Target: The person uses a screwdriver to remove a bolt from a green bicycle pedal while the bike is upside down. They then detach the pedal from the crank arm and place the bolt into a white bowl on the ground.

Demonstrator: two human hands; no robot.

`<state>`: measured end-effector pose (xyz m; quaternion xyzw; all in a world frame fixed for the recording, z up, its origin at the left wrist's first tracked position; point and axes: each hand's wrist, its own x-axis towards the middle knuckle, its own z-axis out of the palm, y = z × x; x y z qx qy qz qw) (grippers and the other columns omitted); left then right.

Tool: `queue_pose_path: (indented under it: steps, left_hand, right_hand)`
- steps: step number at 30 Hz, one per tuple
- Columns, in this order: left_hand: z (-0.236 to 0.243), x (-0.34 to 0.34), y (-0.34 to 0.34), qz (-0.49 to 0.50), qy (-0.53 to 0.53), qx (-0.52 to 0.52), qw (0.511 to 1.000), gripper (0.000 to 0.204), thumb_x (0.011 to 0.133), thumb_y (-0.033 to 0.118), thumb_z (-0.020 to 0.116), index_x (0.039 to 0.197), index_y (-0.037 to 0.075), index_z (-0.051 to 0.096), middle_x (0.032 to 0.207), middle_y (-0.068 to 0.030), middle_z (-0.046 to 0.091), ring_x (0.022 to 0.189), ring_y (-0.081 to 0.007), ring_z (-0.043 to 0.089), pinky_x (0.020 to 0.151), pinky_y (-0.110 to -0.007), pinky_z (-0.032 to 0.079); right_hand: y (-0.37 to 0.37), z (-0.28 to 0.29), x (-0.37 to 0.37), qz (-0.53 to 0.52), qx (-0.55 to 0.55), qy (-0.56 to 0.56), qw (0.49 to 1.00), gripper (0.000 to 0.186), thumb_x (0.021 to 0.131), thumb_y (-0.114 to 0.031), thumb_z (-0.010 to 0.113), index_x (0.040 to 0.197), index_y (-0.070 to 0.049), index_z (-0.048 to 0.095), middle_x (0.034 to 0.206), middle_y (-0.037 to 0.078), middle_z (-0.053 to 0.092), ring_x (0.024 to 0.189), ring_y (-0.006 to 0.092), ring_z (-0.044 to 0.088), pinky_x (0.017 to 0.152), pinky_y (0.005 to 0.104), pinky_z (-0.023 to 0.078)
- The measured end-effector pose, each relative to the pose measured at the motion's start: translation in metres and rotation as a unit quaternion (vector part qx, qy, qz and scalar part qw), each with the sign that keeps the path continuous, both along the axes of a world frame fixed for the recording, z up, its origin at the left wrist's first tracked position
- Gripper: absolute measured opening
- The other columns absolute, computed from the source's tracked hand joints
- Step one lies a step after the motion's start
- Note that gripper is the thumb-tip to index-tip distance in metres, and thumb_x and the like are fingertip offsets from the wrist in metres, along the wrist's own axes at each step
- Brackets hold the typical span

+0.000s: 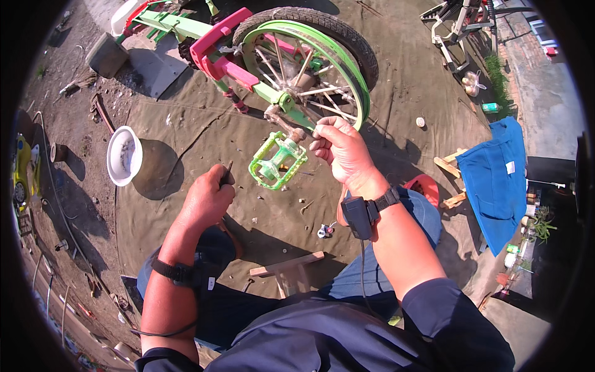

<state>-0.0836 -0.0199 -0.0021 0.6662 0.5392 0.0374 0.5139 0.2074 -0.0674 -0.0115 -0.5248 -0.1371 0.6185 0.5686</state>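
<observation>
A small bicycle with a light green frame [175, 25] and pink parts [224, 67] lies in front of me, its green-rimmed wheel [286, 25] facing up. My right hand [344, 149] has its thumb and forefinger pinched at the wheel's near side, beside the end of the rusty crank arm [286, 123]. What the fingertips hold is too small to make out. A bright green pedal [279, 160] hangs at that crank, between my hands. Left of the pedal my left hand [212, 197] is closed round a thin dark piece [229, 168]; most of it is hidden in the fist.
Brown cloth [204, 139] covers the ground, with small loose parts [325, 231] on it. A white bowl [124, 156] stands at left, a grey bucket [106, 56] behind it. A low wooden stool [287, 265] is between my knees. Blue fabric [499, 186] drapes a wooden seat at right.
</observation>
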Motion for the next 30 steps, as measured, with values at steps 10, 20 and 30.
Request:
queue_pose_path:
  steps: [10,20,30]
  left_hand:
    - [0.075,0.016,-0.039,0.177,-0.497,-0.183,0.83,0.038,0.091,0.018,0.068,0.121,-0.001,0.055,0.091,-0.0117,0.062,0.051,-0.0046,0.042,0.045,-0.016,0.033]
    - [0.076,0.014,-0.045,0.138,-0.535,-0.224,0.803,0.012,0.096,0.014,0.061,0.102,0.003,0.06,0.086,-0.0056,0.065,0.058,-0.0045,0.048,0.049,-0.018,0.037]
    - [0.067,0.007,-0.041,0.18,-0.583,-0.309,0.729,0.014,0.096,0.014,0.062,0.104,0.004,0.06,0.089,-0.0093,0.064,0.058,-0.0057,0.048,0.048,-0.017,0.036]
  right_hand:
    - [-0.029,0.107,-0.046,0.204,0.205,-0.201,0.936,0.019,0.087,0.001,0.068,0.105,0.003,0.065,0.094,0.006,0.063,0.08,0.0114,0.064,0.071,0.0239,0.053]
    - [-0.039,0.101,-0.076,0.215,0.26,-0.221,0.915,0.012,0.084,-0.003,0.073,0.096,0.001,0.07,0.087,0.007,0.068,0.078,0.0118,0.063,0.066,0.0238,0.051]
    - [-0.035,0.091,-0.077,0.18,0.128,0.027,0.975,0.023,0.096,-0.025,0.062,0.093,-0.002,0.063,0.073,0.004,0.062,0.066,0.0131,0.065,0.06,0.0241,0.052]
